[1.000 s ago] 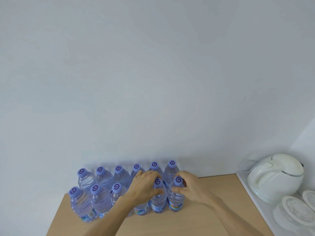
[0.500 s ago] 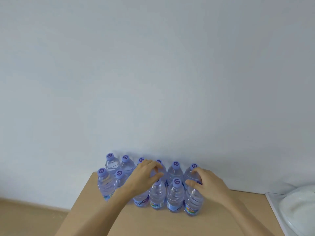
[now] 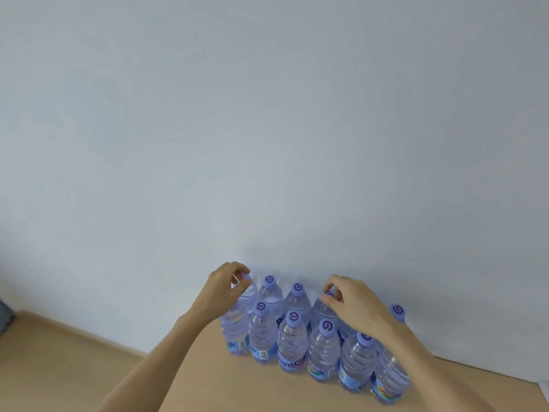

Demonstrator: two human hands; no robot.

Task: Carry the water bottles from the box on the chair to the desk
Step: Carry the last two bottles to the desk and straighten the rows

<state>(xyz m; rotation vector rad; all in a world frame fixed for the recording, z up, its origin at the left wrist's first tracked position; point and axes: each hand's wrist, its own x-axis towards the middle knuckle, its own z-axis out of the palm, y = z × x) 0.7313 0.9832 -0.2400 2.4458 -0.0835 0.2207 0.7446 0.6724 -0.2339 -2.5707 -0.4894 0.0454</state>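
Against the wall on the wooden worktop (image 3: 193,382), water bottles (image 3: 292,340) stand upright in two rows; the left hand (image 3: 221,289) pinches a back-row cap, the right hand (image 3: 353,306) pinches another, hands well apart

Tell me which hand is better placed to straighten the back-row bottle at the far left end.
Left. The left hand already pinches the cap of that end bottle by the wall. The right hand is at the cap of another back-row bottle further right, with two bottles between.
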